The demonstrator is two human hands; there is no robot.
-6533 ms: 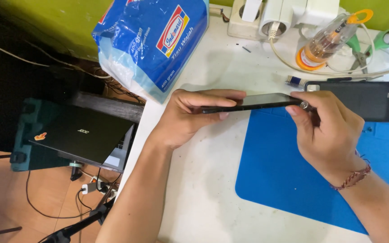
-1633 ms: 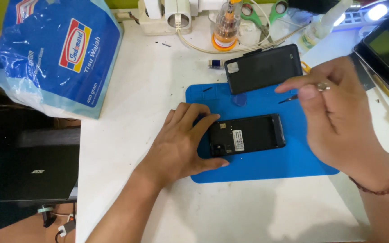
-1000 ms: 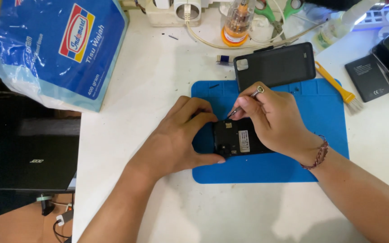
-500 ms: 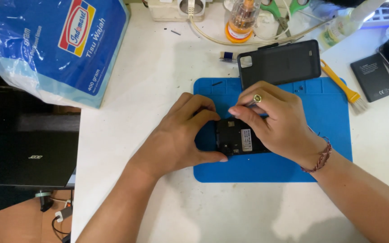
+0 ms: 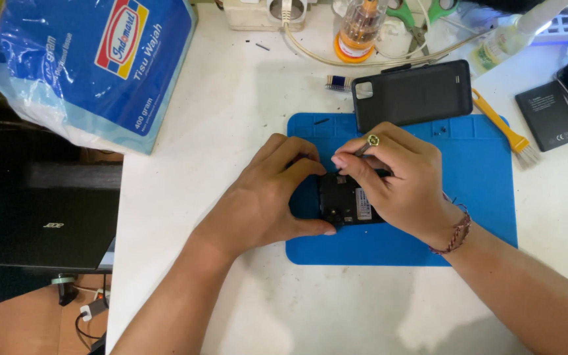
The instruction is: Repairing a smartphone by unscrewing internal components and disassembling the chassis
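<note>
Since the frame half a second before, little change is recorded: the right hand [image 5: 399,181] has been kept over the opened phone [image 5: 348,202], its fingertips shifted only slightly toward the upper edge.

Item: opened phone, black, back removed, laid flat on the blue work mat [image 5: 481,190], left of the mat's centre. It is partly covered by both hands.

Left hand [image 5: 274,194]: curled around the phone's left end, thumb pressed along the lower edge, fingers over the upper edge. The device is steadied against the mat.

Right hand: fingers pinched closed on a thin tool [image 5: 363,148], whose tip is brought to the phone's upper edge. The contact point is hidden by the fingers.

Nearby: a black back cover [image 5: 412,95] overlapping the mat's top edge; a yellow-handled brush [image 5: 501,128] at the mat's right corner; a flat black battery [image 5: 550,115] further right; a blue tissue pack [image 5: 93,62] on the white table [image 5: 231,118], well apart to the left.
</note>
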